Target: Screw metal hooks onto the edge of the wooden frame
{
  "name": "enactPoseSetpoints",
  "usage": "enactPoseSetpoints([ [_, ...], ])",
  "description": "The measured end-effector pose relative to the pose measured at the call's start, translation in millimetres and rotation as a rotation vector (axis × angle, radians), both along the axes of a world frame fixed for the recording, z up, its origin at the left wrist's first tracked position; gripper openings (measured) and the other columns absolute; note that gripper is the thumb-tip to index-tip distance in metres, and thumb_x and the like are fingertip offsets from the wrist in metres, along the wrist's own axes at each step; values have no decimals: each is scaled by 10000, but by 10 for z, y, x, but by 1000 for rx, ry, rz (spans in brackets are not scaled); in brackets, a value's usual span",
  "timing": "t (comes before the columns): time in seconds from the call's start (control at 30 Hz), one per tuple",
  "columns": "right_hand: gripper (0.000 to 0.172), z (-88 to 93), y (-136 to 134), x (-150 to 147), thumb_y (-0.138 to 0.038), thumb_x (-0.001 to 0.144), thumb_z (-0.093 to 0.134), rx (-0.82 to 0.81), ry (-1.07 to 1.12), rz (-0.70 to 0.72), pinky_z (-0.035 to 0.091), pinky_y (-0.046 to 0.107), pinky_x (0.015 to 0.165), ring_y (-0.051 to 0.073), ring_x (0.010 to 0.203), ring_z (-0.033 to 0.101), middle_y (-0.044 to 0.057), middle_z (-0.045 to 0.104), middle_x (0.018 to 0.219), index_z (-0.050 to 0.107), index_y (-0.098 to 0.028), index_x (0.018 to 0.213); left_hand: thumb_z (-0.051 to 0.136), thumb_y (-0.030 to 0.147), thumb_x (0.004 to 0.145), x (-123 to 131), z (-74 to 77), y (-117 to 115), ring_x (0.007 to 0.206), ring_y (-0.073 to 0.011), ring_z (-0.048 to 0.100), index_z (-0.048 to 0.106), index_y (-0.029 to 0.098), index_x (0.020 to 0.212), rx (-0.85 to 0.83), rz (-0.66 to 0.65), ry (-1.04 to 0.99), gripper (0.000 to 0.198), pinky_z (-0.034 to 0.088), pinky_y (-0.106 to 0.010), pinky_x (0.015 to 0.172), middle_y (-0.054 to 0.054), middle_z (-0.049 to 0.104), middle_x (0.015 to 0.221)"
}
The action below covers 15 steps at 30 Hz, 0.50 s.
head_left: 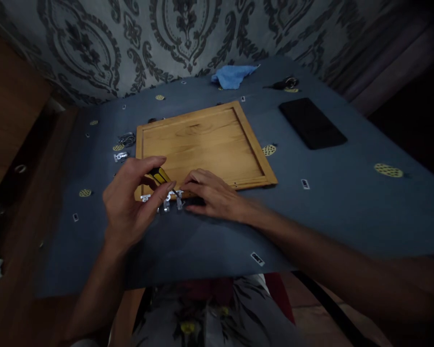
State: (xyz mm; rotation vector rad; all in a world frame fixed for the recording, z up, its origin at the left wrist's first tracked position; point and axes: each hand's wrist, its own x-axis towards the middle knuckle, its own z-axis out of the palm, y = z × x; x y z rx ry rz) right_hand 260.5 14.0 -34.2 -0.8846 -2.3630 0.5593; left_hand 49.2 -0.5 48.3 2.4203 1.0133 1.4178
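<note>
Across the middle of a blue tablecloth, a framed wooden board is lying flat, its long axis running roughly from nine to three o'clock, with twelve being the side away from the person. At the board's seven o'clock, on its near edge, a metal hinge is sitting beneath the end of a screwdriver. The screwdriver's yellow-and-black handle is leaning back toward ten o'clock, its shaft pointing down toward about four; whether the tip is seating in a screw, I cannot tell.

The left hand is holding the screwdriver, thumb and fingers clamped about the handle. The right hand is resting at the near edge just beside the hinge, fingers bending and bunching close together; whether they are gripping the hinge, I cannot tell. More metal pieces are lying along that edge toward eight.

Around the board, a loose hinge and a small wire bundle are lying near nine o'clock, a blue rag at one, a dark bundle at two, and a black tablet between two and three. Small printed labels are dotting the tablecloth among yellow pineapples, their lettering showing too blurred to read.
</note>
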Motion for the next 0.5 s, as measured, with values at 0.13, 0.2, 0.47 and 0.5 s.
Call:
enactPoseSetpoints([
  [0.13, 179, -31, -15, -47, -260, 958, 697, 67, -42, -56, 471, 387, 852, 246, 985, 569, 94, 641, 1057, 718, -178, 1116, 766, 143, 909, -4, -2, 6, 923, -160, 686, 660, 352, 1298, 11, -16, -8, 454, 622, -261, 648, 5, 714, 1077],
  [0.2, 146, -40, -20, -63, -245, 988, 652, 91, -52, -80, 455, 370, 828, 234, 953, 557, 82, 642, 1022, 718, -187, 1104, 756, 154, 921, -11, -6, 3, 915, -158, 699, 657, 349, 1299, 18, -7, 1, 437, 630, -265, 658, 7, 724, 1080],
  [0.47, 139, -42, -15, -76, -239, 993, 647, 118, -54, -80, 418, 358, 769, 230, 893, 524, 77, 633, 940, 724, -149, 1066, 703, 255, 977, -42, -40, -18, 958, -173, 730, 627, 335, 1329, -64, 77, 44, 369, 663, -320, 758, -10, 728, 1194],
  [0.5, 144, -39, -16, -76, -242, 995, 644, 114, -57, -81, 418, 360, 768, 231, 891, 522, 78, 631, 937, 725, -147, 1065, 708, 244, 972, -38, -36, -16, 964, -171, 726, 628, 335, 1328, -65, 67, 36, 376, 659, -312, 752, -9, 727, 1185],
])
